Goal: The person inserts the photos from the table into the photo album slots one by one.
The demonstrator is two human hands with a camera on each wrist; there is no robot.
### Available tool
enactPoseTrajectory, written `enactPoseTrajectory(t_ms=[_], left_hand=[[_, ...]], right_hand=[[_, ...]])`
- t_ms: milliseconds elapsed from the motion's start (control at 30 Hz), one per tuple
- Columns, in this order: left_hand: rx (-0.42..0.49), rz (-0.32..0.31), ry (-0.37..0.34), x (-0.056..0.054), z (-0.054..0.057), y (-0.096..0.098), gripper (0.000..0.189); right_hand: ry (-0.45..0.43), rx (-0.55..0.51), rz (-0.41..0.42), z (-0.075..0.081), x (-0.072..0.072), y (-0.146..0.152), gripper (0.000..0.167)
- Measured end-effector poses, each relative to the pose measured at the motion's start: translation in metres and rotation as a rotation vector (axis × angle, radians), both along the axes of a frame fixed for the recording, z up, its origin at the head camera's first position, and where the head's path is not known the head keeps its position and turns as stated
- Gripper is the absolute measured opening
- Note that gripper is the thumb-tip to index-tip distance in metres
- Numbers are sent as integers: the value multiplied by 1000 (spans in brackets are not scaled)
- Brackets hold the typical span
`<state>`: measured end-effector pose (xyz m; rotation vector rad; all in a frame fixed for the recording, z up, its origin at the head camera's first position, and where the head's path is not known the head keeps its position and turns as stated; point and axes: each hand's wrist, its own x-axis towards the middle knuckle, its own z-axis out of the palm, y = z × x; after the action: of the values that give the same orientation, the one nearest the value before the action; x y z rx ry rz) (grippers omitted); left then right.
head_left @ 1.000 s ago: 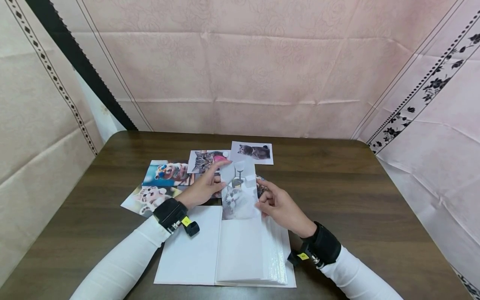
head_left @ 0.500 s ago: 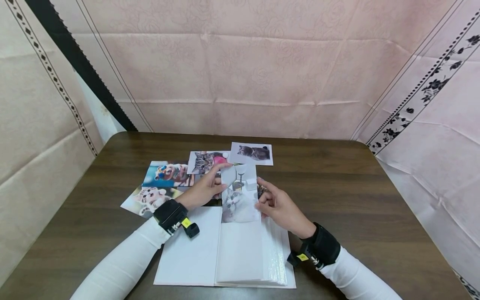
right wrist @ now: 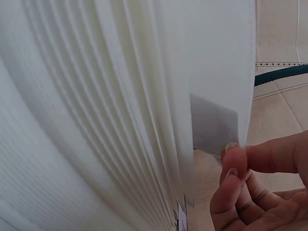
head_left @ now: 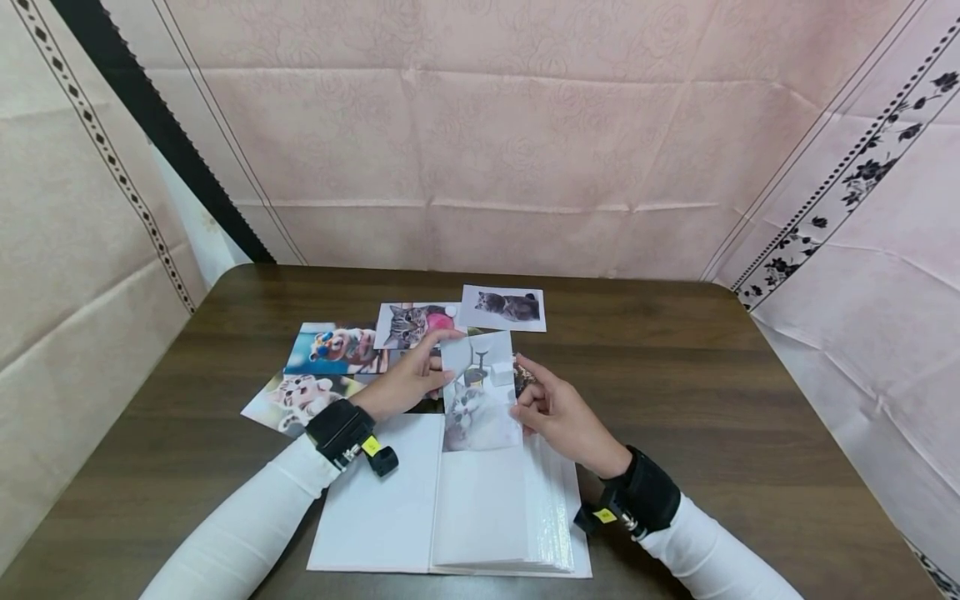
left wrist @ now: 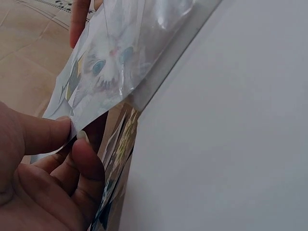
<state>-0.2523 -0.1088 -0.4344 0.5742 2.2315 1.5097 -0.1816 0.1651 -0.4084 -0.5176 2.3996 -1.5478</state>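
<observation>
A photo album [head_left: 375, 517] lies open on the table, its stack of clear-sleeved pages [head_left: 551, 517] on the right side. A pale photo of a white cat with a glass [head_left: 480, 404] sits partly inside the top page's sleeve, its upper part sticking out past the album's far edge. My left hand [head_left: 401, 379] pinches the photo's left edge between thumb and fingers. In the left wrist view, clear plastic covers part of the cat photo [left wrist: 108, 67]. My right hand [head_left: 566, 417] pinches the right edge of the page [right wrist: 221, 53] near its far corner, between thumb and fingertips.
Several cat photos lie beyond the album: a grey cat [head_left: 510, 308] at the back, a tabby with pink [head_left: 408, 325], a blue one [head_left: 333, 346] and a white kitten [head_left: 300, 396] at left. Wood tabletop [head_left: 712, 400] extends to the right.
The pale cat photo has slid a little toward me, deeper into the page's sleeve. Both hands keep nearly the same places and grips.
</observation>
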Motion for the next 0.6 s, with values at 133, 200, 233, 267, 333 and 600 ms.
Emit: enactPoseTrajectory(t_ms=[133,200,233,267,333,600], left_hand=[[6,-2,-5,0,1,0,54],[8,-2,-7,0,2,1,52],[7,-1,-7,0,2,1,52],[6,-2,-6,0,2,1,51],[-1,-2,-6,0,2,1,51],[-4,-1,-9,0,1,0,49]], right_hand=[[-1,9,-3,0,-1,0,73],[1,13,-4,0,0,0,71],[2,14,-5,0,0,0,70],[2,14,-5,0,0,0,70],[3,14,-6,0,1,0,70],[9,-5,-2,-1,0,0,71]])
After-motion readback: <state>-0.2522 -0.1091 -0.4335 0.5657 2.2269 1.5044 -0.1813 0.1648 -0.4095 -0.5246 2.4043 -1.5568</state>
